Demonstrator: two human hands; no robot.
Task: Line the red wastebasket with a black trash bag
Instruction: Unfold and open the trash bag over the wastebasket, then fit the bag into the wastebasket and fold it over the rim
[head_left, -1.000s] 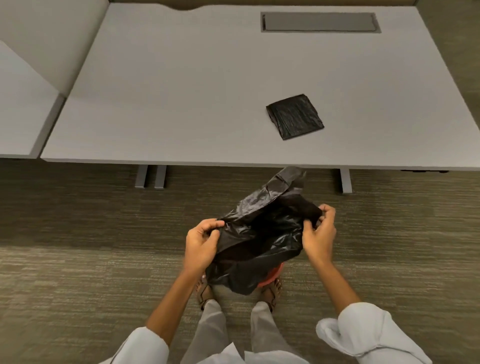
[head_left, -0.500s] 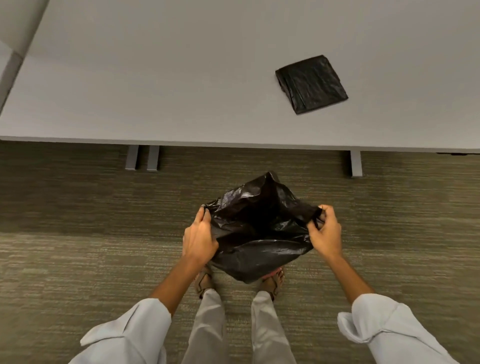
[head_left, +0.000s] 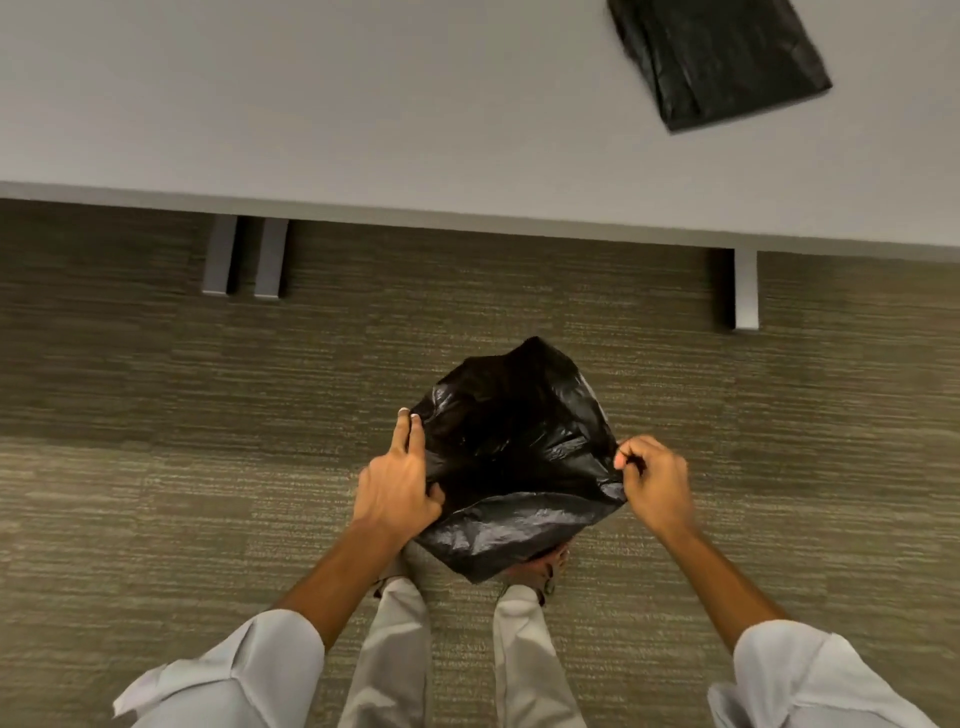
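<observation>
A black trash bag (head_left: 511, 457) hangs spread open between my two hands, above my feet. My left hand (head_left: 397, 486) holds the bag's left rim, thumb tucked inside the mouth and forefinger stretched along the edge. My right hand (head_left: 654, 480) pinches the right rim with curled fingers. The bag's mouth faces up and gapes dark in the middle. The red wastebasket is hidden; no red shows below the bag.
A grey desk (head_left: 363, 130) spans the top, its front edge just beyond the bag. A folded stack of black bags (head_left: 719, 57) lies on it at upper right. Desk legs (head_left: 745, 288) stand on the striped carpet (head_left: 156, 467). My sandalled feet (head_left: 540, 569) are below the bag.
The bag's mouth has been pulled wider and flatter between my hands. The view has tilted down and closer, so the desk has slid up. The red patch seen under the bag earlier is covered.
</observation>
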